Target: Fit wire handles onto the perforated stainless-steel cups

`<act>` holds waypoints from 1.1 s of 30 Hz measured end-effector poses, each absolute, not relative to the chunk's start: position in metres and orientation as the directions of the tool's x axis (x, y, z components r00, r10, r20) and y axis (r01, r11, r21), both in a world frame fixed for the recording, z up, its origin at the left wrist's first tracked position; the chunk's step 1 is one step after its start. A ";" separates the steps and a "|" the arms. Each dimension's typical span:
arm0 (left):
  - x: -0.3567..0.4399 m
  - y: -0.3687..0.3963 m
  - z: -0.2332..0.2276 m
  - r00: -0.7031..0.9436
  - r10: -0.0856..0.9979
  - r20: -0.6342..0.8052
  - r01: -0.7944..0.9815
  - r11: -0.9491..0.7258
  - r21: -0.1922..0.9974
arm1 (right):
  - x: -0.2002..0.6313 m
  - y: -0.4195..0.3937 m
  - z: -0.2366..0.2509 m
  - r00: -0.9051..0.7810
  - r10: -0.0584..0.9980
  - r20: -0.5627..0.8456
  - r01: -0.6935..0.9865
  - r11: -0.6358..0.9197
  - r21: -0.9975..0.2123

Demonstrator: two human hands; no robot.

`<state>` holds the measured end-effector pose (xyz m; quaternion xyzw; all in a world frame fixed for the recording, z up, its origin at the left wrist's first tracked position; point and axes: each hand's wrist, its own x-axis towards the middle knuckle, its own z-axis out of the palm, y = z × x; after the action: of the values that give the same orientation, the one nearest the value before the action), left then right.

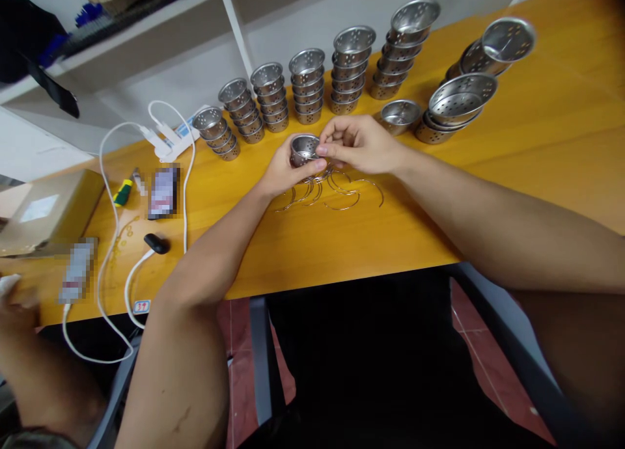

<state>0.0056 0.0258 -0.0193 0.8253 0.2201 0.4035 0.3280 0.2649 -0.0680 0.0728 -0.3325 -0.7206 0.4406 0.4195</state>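
My left hand (289, 169) is wrapped round a small perforated metal cup (305, 148), its open mouth facing up towards me. At the cup's right rim, the thumb and fingers of my right hand (359, 144) are pinched together; what lies between them is too small to make out. Several thin curved wires (344, 207) lie on the table just below both hands. A single perforated cup (401, 116) stands behind my right wrist.
Stacks of perforated cups (307, 88) line the back of the orange table (312, 254), with larger ones (461, 101) at right. Leftward are a power strip (183, 143), white cables, phones (163, 192), a green-yellow tool (123, 192) and a cardboard box (56, 208). Another person's arm (43, 377) shows lower left.
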 end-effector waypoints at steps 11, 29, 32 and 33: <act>0.006 0.024 -0.022 0.599 0.598 0.532 0.179 -0.748 0.639 | 0.258 -0.067 0.073 -0.401 0.873 0.278 0.117 0.350 -0.929; 0.003 0.046 -0.039 0.510 0.605 0.611 0.184 -0.771 0.610 | 0.273 -0.069 0.063 -0.306 0.850 0.428 0.426 0.525 -0.737; 0.002 0.049 -0.040 0.503 0.602 0.620 0.206 -0.780 0.591 | 0.270 -0.069 0.062 -0.343 0.831 0.437 0.433 0.553 -0.712; 0.002 0.049 -0.040 0.508 0.600 0.618 0.217 -0.784 0.582 | 0.269 -0.069 0.061 -0.353 0.823 0.444 0.429 0.564 -0.705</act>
<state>0.0017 0.0487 -0.0398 0.8395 0.2433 0.4324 0.2213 0.2692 -0.0691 0.0614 -0.3984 -0.7858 0.2429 0.4060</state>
